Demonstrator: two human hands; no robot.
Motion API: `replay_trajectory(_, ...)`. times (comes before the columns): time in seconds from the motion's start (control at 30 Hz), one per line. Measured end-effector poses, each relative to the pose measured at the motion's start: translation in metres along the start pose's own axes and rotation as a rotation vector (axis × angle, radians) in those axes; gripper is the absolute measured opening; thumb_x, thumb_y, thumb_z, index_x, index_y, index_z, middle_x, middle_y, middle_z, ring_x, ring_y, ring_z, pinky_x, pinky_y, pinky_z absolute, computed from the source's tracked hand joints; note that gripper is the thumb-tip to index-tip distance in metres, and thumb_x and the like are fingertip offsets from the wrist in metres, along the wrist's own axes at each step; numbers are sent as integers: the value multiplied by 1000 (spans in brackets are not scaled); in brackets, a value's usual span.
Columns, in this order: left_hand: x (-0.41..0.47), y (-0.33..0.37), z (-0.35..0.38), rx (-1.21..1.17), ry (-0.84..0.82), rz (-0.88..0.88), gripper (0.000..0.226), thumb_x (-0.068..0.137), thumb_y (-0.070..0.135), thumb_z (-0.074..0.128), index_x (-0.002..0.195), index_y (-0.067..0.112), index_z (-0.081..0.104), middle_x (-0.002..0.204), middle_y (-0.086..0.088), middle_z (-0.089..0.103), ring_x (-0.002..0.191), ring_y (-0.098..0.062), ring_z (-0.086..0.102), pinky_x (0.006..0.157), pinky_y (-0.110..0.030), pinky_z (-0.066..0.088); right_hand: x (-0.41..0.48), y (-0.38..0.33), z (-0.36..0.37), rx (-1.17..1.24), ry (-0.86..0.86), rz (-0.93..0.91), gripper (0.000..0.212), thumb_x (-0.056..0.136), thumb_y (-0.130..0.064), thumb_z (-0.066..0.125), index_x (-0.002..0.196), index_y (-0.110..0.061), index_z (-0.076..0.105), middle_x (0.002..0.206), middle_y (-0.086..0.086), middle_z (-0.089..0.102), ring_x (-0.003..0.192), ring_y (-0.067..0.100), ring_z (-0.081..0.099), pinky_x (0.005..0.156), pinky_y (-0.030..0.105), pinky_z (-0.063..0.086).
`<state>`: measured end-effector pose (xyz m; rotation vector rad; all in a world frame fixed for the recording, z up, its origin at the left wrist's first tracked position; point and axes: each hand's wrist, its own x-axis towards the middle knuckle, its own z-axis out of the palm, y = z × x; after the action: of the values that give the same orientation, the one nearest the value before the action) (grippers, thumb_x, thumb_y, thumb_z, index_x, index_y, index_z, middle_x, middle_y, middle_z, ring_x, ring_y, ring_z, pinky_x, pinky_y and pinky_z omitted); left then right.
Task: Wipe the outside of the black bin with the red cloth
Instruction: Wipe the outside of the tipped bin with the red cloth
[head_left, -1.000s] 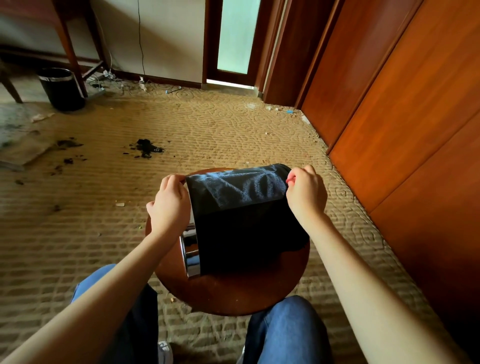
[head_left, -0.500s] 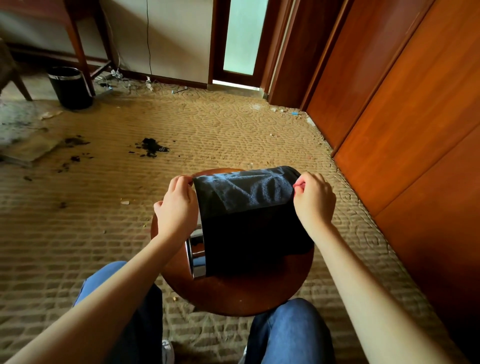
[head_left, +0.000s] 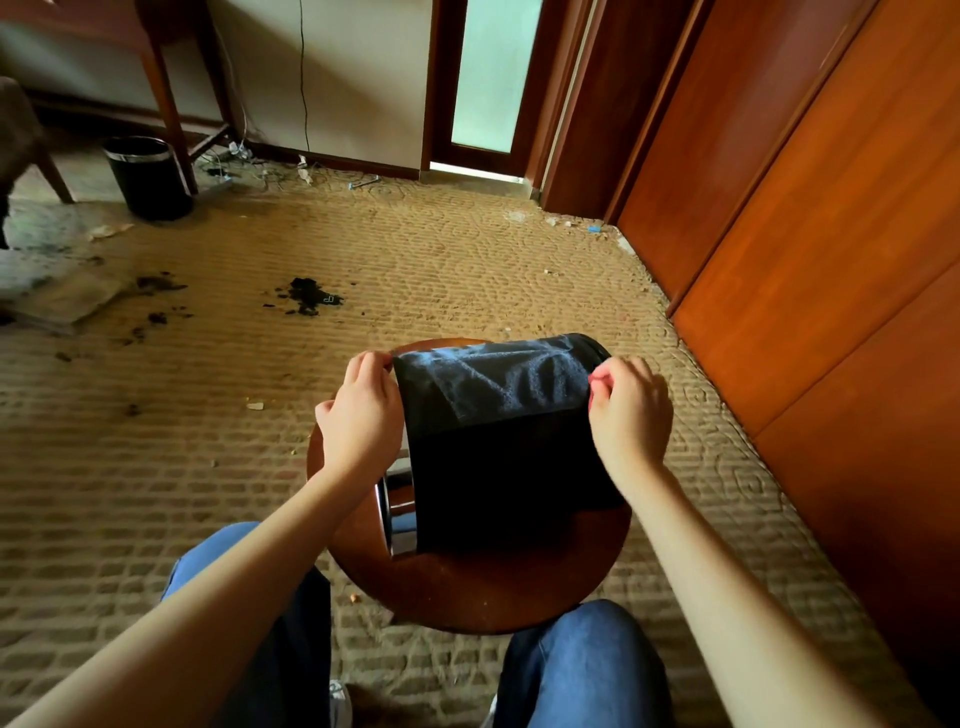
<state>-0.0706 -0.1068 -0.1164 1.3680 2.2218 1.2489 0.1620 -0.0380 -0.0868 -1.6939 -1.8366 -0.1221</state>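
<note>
2 pinches: left hand (head_left: 363, 421), right hand (head_left: 631, 410) fingers (head_left: 605, 375) hold cloth (head_left: 493, 389) ends | cloth over sideways black bin (head_left: 509, 483) on stool (head_left: 493, 587) | contents hidden

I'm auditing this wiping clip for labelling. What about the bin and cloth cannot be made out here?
Head view only:
- Black bin: underside and far side, hidden by its own body and the stool.
- Bin's inside: mouth faces left, behind the left hand.
- Cloth: reads dark in shadow; only a red speck shows at the right hand.
- Cloth's ends: covered by both pinching hands.
</note>
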Motion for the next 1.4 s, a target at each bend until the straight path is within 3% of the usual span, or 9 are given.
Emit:
replay_trajectory(0.1, 1, 1, -1, 13, 0, 1, 32, 100, 20, 30, 124, 21, 51, 133, 4, 49, 112, -19, 52, 89, -37, 22, 19, -6, 2, -69, -52, 31, 10, 88, -7, 56, 88, -16, 62, 100, 6, 59, 94, 34, 50, 72, 40, 39)
replay_trajectory(0.3, 14, 1, 1, 5, 3, -49, 31, 98, 19, 30, 119, 20, 53, 128, 2, 51, 110, -20, 52, 93, -40, 24, -60, -3, 7, 49, 118, -146, 14, 90, -12, 51, 91, -13, 65, 89, 4, 62, 78, 29, 54, 65, 39, 46)
replay_trajectory(0.43, 8, 1, 2, 54, 24, 8, 30, 99, 19, 31, 118, 18, 54, 124, 0, 54, 113, -21, 51, 95, -42, 24, -51, 3, 3, -17, 110, -169, 10, 83, -6, 65, 82, -16, 66, 82, 2, 61, 73, 30, 55, 62, 37, 41)
replay_trajectory(0.63, -1, 0, 1, 98, 51, 54, 31, 98, 20, 34, 123, 20, 53, 129, 2, 54, 123, -19, 44, 101, -42, 23, 21, -3, 3, -45, -23, 21, 8, 90, -13, 59, 97, -13, 64, 100, 8, 63, 99, 35, 51, 77, 42, 36)
replay_trajectory(0.77, 10, 1, 2, 65, 51, 3, 28, 98, 20, 34, 117, 20, 55, 125, 2, 55, 124, -18, 42, 101, -42, 22, -17, -6, 8, 28, 102, -64, 5, 83, -5, 65, 85, -10, 64, 84, 11, 62, 81, 36, 57, 68, 42, 44)
replay_trajectory(0.9, 11, 2, 4, 59, 54, 2, 28, 98, 21, 33, 115, 20, 56, 121, 2, 56, 121, -17, 44, 100, -42, 23, -56, 3, 4, 68, 97, -137, 8, 82, -5, 67, 85, -12, 65, 81, 6, 62, 74, 31, 58, 65, 40, 46)
replay_trajectory(1.13, -8, 1, -1, 121, 64, 87, 29, 99, 22, 36, 122, 19, 54, 126, 3, 55, 123, -17, 41, 103, -41, 20, 24, -2, -1, -106, -58, 44, 12, 90, -12, 56, 92, -16, 67, 102, 8, 60, 101, 32, 51, 80, 41, 36)
replay_trajectory(1.27, -1, 2, -1, 112, 69, 58, 25, 97, 23, 38, 116, 20, 55, 122, 3, 55, 121, -18, 42, 102, -42, 21, -4, -9, 3, -14, 13, -8, 7, 86, -6, 60, 85, -11, 66, 91, 11, 59, 85, 36, 57, 72, 41, 41)
replay_trajectory(1.4, 6, 3, 1, 102, 69, 38, 22, 97, 23, 37, 110, 19, 55, 114, 1, 55, 117, -20, 44, 101, -43, 22, -64, -7, 3, 56, 95, -222, 13, 86, -14, 53, 83, -14, 66, 79, 4, 59, 70, 29, 59, 60, 37, 41)
